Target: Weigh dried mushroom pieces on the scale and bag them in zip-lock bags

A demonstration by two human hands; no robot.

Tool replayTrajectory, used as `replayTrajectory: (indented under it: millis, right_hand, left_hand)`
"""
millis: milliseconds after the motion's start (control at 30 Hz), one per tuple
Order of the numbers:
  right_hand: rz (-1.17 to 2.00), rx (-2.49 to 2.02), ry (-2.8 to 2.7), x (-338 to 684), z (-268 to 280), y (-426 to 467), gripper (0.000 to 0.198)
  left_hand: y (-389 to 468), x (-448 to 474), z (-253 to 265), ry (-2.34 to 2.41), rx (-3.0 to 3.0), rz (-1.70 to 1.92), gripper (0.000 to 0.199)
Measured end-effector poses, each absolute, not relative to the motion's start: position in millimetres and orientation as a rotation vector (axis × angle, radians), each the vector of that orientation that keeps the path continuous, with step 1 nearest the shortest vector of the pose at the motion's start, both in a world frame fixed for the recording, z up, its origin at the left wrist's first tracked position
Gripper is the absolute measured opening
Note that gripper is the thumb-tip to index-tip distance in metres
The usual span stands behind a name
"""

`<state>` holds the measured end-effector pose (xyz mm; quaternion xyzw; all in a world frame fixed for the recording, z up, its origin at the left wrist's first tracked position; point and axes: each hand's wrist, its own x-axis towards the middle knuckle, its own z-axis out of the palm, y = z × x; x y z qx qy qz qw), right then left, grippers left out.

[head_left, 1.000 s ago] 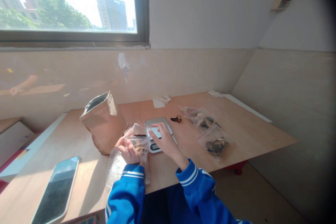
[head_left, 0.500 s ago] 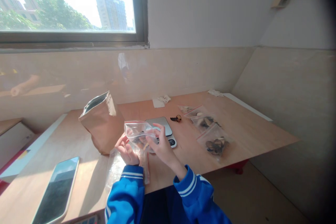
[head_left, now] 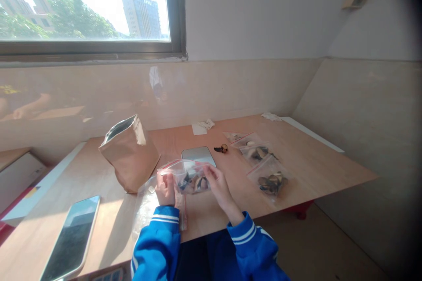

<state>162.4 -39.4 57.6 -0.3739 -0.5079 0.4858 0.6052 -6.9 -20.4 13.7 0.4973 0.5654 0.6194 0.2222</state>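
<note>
Plainly, your left hand and right hand each pinched an upper end of the clear zip bag — it hung between them, dark and pale pieces inside. Similar filled bags lay rightward on the tabletop; a paper bag stood leftward.

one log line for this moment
left hand: gripping clear bag | right hand: gripping same bag | pieces: dark and pale, inside | paper bag: standing open | phone: on table
</note>
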Motion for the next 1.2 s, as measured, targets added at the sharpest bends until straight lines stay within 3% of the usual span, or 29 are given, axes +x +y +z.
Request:
replayTrajectory:
  millis: [167,567,667,967,1200]
  right_hand:
    - [1.048,-0.924,-1.109,182.0,49.7,-38.3,0.036]
    - [0.985,-1.029,-1.0,199.3,21.2,-34.7,0.043]
    - [0.93,-1.064,-0.98,203.2,11.2,-32.3,0.048]
    - [0.744,-1.154,-1.093,203.2,1.1,-35.8,0.045]
    - [0.69,-1.248,-0.976,204.4,-4.4,-34.7,0.043]
  left_hand:
    - [-22.2,-3.4,12.0,1.642,1.512,1.673,0.029]
    - [-31.5,-0.2,25.5,1.672,1.764,1.407,0.028]
    - [-39.7,6.3,30.5,1.607,1.691,1.279,0.031]
    - [-44.0,20.9,17.2,1.268,1.269,1.38,0.035]
    - [-45.5,22.8,14.3,1.292,1.106,1.418,0.043]
